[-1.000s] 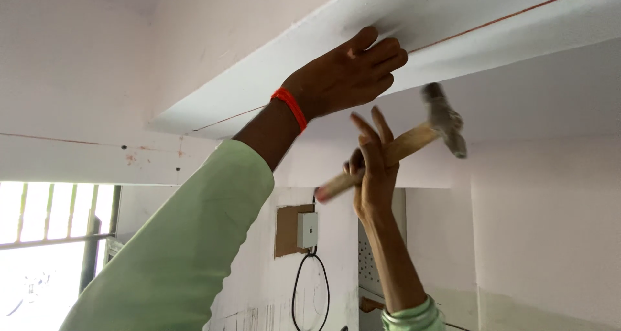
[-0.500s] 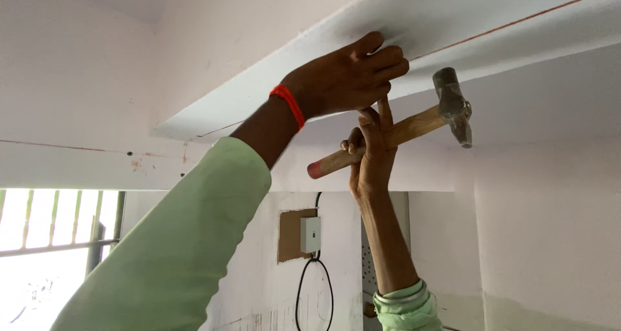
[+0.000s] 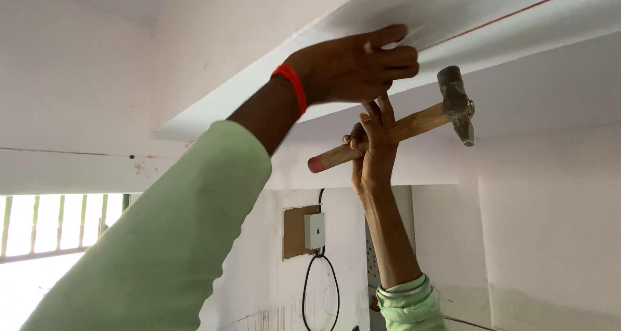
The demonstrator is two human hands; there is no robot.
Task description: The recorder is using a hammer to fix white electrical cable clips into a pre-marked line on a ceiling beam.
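While left hand (image 3: pixel 356 63) stays on ceiling beam (image 3: pixel 517 8), right hand (image 3: pixel 374 151) raised hammer (image 3: pixel 401 127) w/ head closer.

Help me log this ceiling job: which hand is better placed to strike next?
The right hand: it grips the hammer by its wooden handle, head raised near the white beam. The left hand is pressed against that beam.

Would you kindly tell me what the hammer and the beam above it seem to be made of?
Hammer: handle looks like bare wood, pale tan with a red-painted end; head looks like dull grey metal, worn. Beam: probably plastered masonry, matt white paint, with a thin red line along it.
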